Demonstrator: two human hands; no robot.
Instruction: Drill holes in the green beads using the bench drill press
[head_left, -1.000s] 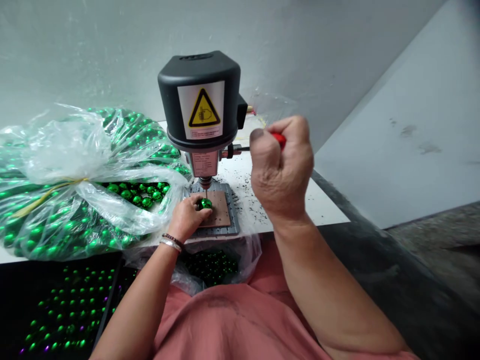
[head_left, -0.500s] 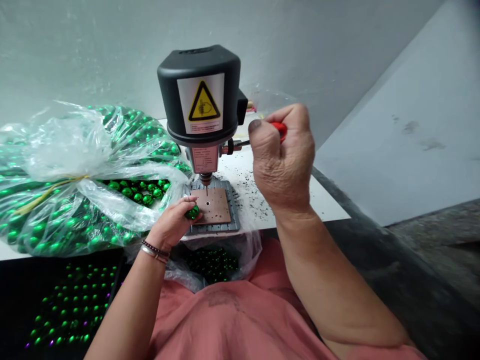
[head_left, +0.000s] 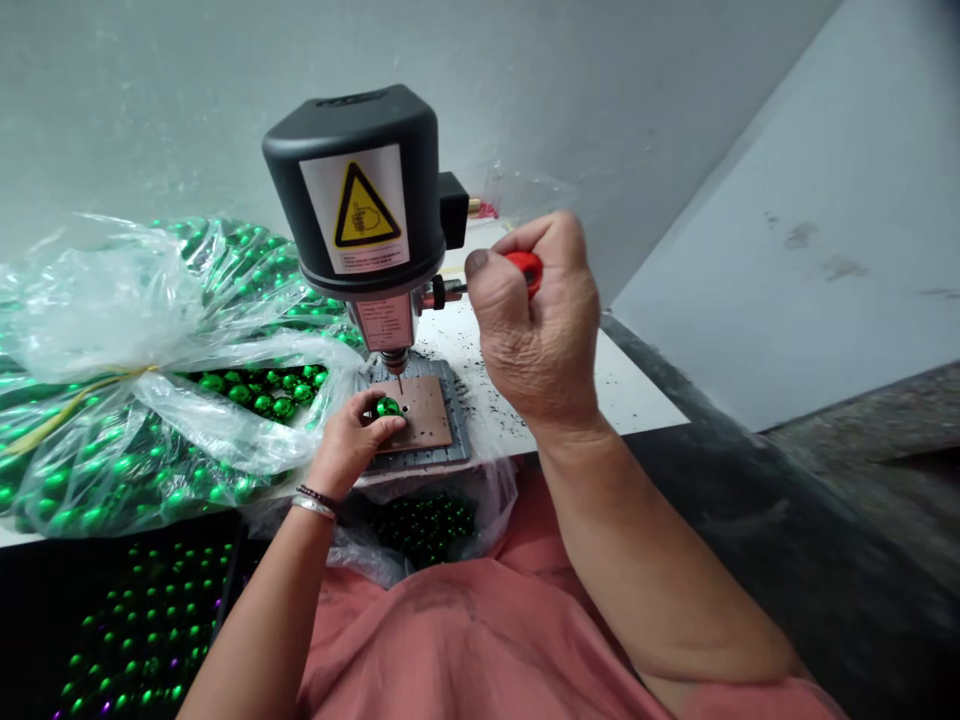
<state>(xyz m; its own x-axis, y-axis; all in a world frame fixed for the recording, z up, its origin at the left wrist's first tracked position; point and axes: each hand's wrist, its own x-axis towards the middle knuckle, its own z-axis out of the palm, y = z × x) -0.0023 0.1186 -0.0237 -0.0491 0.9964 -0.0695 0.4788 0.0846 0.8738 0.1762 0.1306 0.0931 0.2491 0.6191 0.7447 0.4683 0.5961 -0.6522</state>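
Note:
Between the thumb and fingers of my left hand [head_left: 351,440] is a shiny green ball [head_left: 388,407]. It is held low over the brown board [head_left: 427,425], just left of the small hole in it. The thin drill bit [head_left: 400,384] of the black-topped drill press [head_left: 352,200] points down close by the ball; I cannot tell whether they touch. My right hand [head_left: 544,315] is wrapped round the red knob [head_left: 529,270] of the press's feed lever, to the right of the machine head.
A tied clear plastic bag [head_left: 112,400] of green balls fills the left of the white table [head_left: 630,400]. Dark shavings lie right of the metal base [head_left: 459,445]. An open bag [head_left: 427,525] of green balls is at my lap; more balls sit in a dark tray [head_left: 127,630] at lower left.
My left hand has turned and brought the green ball inward, nearer the drill bit and the board's hole. My right hand stays on the red knob. The view has shifted slightly.

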